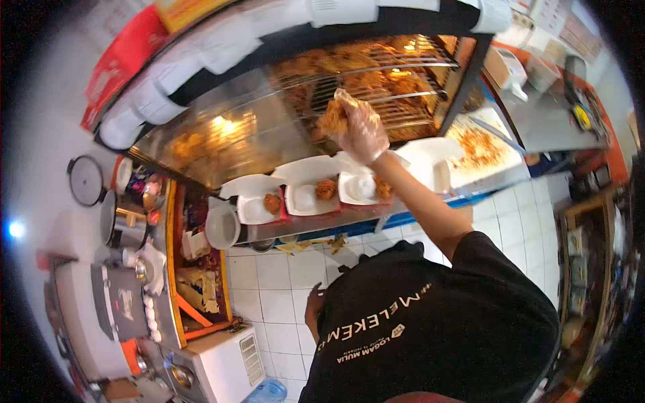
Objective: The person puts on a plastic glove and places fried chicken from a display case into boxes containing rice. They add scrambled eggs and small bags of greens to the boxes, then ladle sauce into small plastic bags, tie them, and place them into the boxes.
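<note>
My right hand (361,131), in a clear plastic glove, is closed around a piece of fried chicken (334,119). It is raised in front of the display case (289,114), above a row of open white paper boxes (295,173). Three of these boxes hold smaller brown fried pieces (326,189) next to rounded white portions (306,199). At the right of the row, another white box (430,164) is partly behind my forearm. Low beside my black shirt hangs my left hand (314,302), mostly hidden, away from the counter; its fingers do not show clearly.
Inside the case, wire racks (396,64) carry more fried chicken. To the right, a knife (497,134) lies by a crumb-covered white board (480,153). A clear plastic tub (223,225) stands at the counter's left end. An orange-edged shelf (171,262) is at the left.
</note>
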The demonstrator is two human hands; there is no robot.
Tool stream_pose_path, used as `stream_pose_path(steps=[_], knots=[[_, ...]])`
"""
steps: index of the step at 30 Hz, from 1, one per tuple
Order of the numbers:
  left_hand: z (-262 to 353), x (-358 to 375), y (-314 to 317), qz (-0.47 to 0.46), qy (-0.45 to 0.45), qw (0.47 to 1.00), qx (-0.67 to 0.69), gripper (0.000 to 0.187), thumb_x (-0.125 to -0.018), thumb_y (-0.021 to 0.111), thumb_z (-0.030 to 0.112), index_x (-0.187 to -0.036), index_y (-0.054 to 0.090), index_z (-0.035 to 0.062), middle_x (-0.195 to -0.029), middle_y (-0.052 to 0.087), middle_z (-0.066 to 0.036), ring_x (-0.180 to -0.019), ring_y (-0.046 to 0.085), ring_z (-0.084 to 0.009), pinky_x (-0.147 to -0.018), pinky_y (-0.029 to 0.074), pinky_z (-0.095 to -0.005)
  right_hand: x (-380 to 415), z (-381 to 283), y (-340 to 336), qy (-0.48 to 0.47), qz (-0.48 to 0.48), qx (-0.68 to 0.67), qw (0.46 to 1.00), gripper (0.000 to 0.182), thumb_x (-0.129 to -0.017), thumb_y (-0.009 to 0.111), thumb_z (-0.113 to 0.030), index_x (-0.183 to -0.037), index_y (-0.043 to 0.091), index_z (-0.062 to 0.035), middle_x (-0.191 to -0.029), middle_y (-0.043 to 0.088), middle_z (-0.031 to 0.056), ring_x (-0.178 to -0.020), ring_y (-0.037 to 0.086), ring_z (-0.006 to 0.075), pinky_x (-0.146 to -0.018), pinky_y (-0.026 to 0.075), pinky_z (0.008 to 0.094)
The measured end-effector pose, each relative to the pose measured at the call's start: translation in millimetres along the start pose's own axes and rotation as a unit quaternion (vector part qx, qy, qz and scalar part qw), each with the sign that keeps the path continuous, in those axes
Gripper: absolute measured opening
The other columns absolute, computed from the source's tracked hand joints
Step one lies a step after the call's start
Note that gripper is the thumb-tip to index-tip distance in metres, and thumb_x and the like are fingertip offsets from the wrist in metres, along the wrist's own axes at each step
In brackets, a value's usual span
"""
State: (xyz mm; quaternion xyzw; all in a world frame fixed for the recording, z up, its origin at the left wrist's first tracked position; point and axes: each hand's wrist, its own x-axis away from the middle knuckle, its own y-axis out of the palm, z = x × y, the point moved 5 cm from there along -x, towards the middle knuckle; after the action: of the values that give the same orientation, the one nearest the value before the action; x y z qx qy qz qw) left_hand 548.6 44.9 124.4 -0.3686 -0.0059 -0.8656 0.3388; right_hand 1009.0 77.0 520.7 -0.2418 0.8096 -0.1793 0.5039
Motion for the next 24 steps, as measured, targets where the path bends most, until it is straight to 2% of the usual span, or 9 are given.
stream_pose_path(steps=[1, 3, 6, 7, 10, 14, 19, 22, 24], knots=[[53.8, 20.4, 2.6, 0.018, -0.010, 0.995, -0.092, 0.061, -0.090, 0.066, 0.017, -0.143, 0.041, 0.0016, -0.115, 0.068, -0.016, -0.098, 0.068, -0.0237, -0.080, 0.055, -0.0348, 19.9, -6.4, -17.4, -0.027, 0.077, -0.030, 0.996, 0.066, -0.079, 0.074, -0.017, -0.136, 0.043, -0.0041, -0.128, 0.054, 0.0236, -0.112, 0.054, 0.0428, -0.095, 0.045, 0.0467], [0.3, -9.1, 5.3, 0.046, 0.061, 0.990, 0.117, 0.060, -0.090, 0.067, 0.020, -0.142, 0.043, 0.0018, -0.111, 0.069, -0.015, -0.096, 0.068, -0.0221, -0.079, 0.055, -0.0349, 78.4, 28.3, -21.3, 0.078, 0.133, -0.132, 0.979, 0.062, -0.081, 0.075, -0.020, -0.133, 0.046, -0.0028, -0.123, 0.056, 0.0206, -0.111, 0.057, 0.0365, -0.094, 0.046, 0.0465], [40.6, -5.1, 6.5, 0.009, 0.019, 0.998, -0.051, 0.059, -0.090, 0.066, 0.022, -0.141, 0.043, 0.0020, -0.110, 0.070, -0.015, -0.096, 0.069, -0.0236, -0.079, 0.056, -0.0362, 162.3, 108.8, -37.6, 0.285, 0.133, -0.173, 0.933, 0.028, -0.091, 0.066, -0.018, -0.112, 0.057, -0.0016, -0.099, 0.066, 0.0106, -0.088, 0.064, 0.0208, -0.082, 0.050, 0.0316], [42.4, -8.2, 5.7, -0.006, 0.024, 0.995, -0.096, 0.058, -0.091, 0.066, 0.021, -0.140, 0.044, 0.0021, -0.111, 0.070, -0.016, -0.097, 0.069, -0.0244, -0.079, 0.056, -0.0364, 195.2, 147.5, -33.4, 0.382, 0.218, -0.268, 0.857, 0.021, -0.092, 0.066, -0.018, -0.105, 0.060, -0.0025, -0.096, 0.067, 0.0099, -0.083, 0.064, 0.0198, -0.078, 0.050, 0.0306], [21.5, -24.3, 8.8, -0.034, 0.096, 0.988, -0.117, 0.054, -0.090, 0.065, 0.018, -0.139, 0.046, 0.0027, -0.115, 0.068, -0.016, -0.098, 0.069, -0.0265, -0.083, 0.055, -0.0361, 204.6, 154.8, -76.3, 0.486, 0.079, 0.061, 0.868, 0.027, -0.090, 0.064, -0.021, -0.109, 0.058, -0.0021, -0.097, 0.068, 0.0142, -0.088, 0.066, 0.0257, -0.078, 0.052, 0.0352], [12.5, -3.0, 15.0, -0.099, 0.101, 0.988, 0.063, 0.053, -0.090, 0.063, 0.011, -0.139, 0.045, 0.0040, -0.119, 0.066, -0.010, -0.101, 0.066, -0.0212, -0.088, 0.052, -0.0340, 231.6, 185.0, -67.9, 0.432, -0.130, 0.282, 0.847, 0.048, -0.084, 0.066, -0.027, -0.123, 0.049, -0.0035, -0.108, 0.064, 0.0223, -0.096, 0.064, 0.0393, -0.080, 0.053, 0.0455], [6.5, 4.0, 12.1, -0.137, 0.054, 0.989, 0.013, 0.053, -0.089, 0.062, 0.008, -0.140, 0.045, 0.0047, -0.120, 0.066, -0.009, -0.103, 0.064, -0.0195, -0.088, 0.052, -0.0336, 222.8, 111.0, -57.1, 0.304, -0.224, 0.403, 0.833, 0.056, -0.082, 0.062, -0.029, -0.130, 0.047, -0.0054, -0.125, 0.055, 0.0214, -0.112, 0.057, 0.0323, -0.095, 0.047, 0.0424], [5.8, 2.6, 16.8, -0.155, 0.050, 0.987, 0.014, 0.054, -0.089, 0.062, 0.007, -0.140, 0.045, 0.0051, -0.120, 0.065, -0.009, -0.105, 0.063, -0.0185, -0.088, 0.052, -0.0333, 230.1, 73.3, -16.0, 0.356, -0.391, 0.155, 0.835, 0.046, -0.087, 0.060, -0.042, -0.119, 0.061, -0.0089, -0.110, 0.066, 0.0164, -0.099, 0.064, 0.0325, -0.089, 0.051, 0.0427], [10.7, -0.9, 24.3, -0.170, 0.065, 0.983, 0.021, 0.054, -0.089, 0.062, 0.006, -0.140, 0.045, 0.0054, -0.120, 0.065, -0.008, -0.106, 0.062, -0.0178, -0.089, 0.051, -0.0331, 267.2, 56.2, 18.0, 0.238, -0.310, -0.164, 0.906, 0.046, -0.089, 0.061, -0.044, -0.109, 0.066, -0.0033, -0.102, 0.068, 0.0211, -0.091, 0.067, 0.0328, -0.084, 0.053, 0.0410]])
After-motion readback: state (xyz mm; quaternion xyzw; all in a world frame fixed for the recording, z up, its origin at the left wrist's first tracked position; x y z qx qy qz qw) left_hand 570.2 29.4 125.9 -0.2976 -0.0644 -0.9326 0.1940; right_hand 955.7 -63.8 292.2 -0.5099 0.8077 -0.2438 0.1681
